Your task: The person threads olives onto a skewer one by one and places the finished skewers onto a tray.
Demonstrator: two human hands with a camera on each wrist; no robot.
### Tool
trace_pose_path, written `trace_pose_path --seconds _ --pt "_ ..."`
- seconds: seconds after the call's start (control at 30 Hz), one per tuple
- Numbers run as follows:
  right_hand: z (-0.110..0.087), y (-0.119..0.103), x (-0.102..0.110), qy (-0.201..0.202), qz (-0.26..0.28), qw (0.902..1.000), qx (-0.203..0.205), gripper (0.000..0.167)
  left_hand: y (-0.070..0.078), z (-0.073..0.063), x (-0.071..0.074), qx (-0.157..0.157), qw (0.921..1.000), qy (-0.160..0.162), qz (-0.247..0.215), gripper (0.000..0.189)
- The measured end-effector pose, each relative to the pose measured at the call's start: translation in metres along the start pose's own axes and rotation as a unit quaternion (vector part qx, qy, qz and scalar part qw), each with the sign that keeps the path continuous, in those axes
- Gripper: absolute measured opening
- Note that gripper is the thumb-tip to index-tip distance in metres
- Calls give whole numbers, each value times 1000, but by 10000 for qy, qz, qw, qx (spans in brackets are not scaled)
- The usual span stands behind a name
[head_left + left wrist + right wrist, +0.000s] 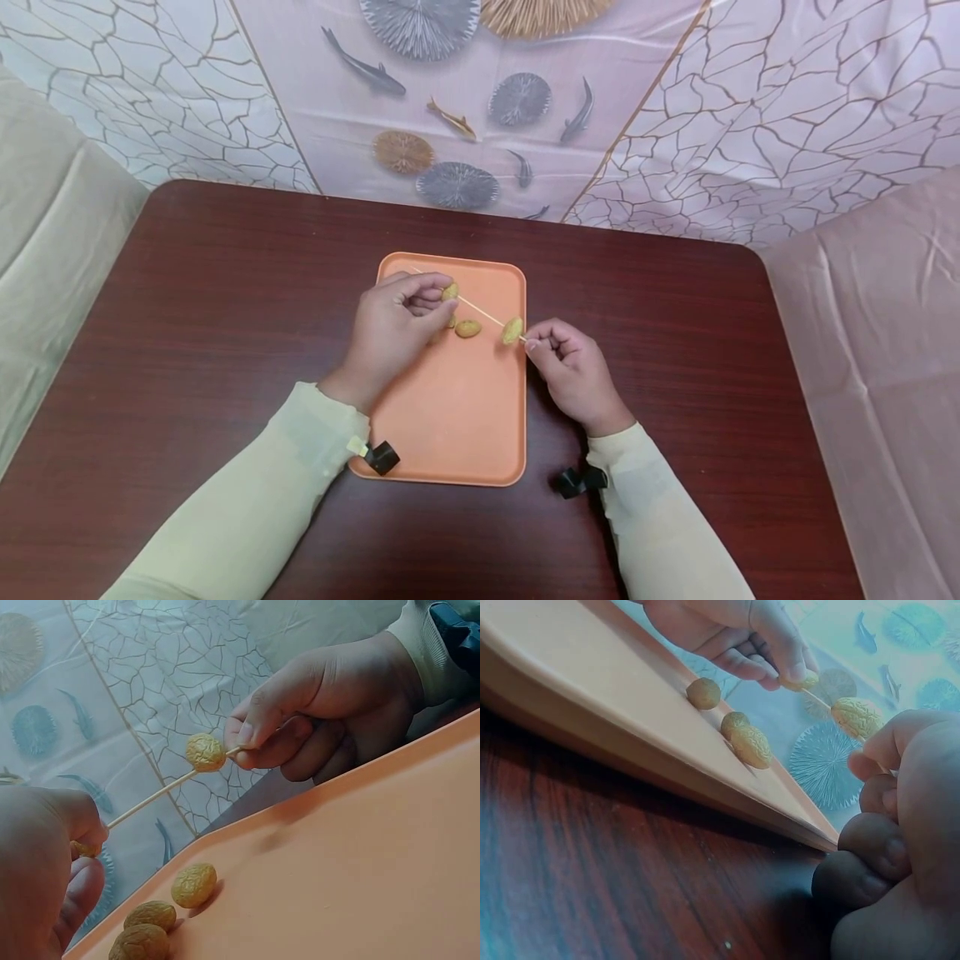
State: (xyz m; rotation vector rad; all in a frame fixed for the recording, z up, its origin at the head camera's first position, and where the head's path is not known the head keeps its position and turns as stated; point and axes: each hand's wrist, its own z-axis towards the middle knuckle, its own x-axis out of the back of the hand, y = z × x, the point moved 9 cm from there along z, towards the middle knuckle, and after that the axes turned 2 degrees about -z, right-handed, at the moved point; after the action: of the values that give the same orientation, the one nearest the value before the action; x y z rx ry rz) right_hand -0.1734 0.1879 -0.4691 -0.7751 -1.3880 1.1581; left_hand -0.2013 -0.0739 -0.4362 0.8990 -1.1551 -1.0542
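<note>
A thin wooden skewer (480,310) is held slantwise above the orange tray (450,417). At its near end, my right hand (573,367) pinches the stick between thumb and forefinger. Just past those fingertips sits a wrinkled yellow small potato (205,752), threaded on the skewer. My left hand (401,321) pinches another small potato (450,292) farther along the stick, partly covered by the fingers. The skewer's thin far end shows beyond the left hand. Below, three more small potatoes lie on the tray, one (193,885) a little apart from the other two (150,915).
The tray lies on a dark red-brown wooden table (675,375). Patterned cloth (480,100) hangs behind the table, and plain pale cloth (885,350) stands at both sides. A black strap mount (382,457) sits on each sleeve cuff.
</note>
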Motion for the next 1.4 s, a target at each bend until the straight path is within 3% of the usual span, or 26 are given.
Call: trace_pose_path --seconds 1.4 --pt "0 -1 -4 -176 -171 9997 13 14 11 -13 -23 -199 9988 -403 -179 28"
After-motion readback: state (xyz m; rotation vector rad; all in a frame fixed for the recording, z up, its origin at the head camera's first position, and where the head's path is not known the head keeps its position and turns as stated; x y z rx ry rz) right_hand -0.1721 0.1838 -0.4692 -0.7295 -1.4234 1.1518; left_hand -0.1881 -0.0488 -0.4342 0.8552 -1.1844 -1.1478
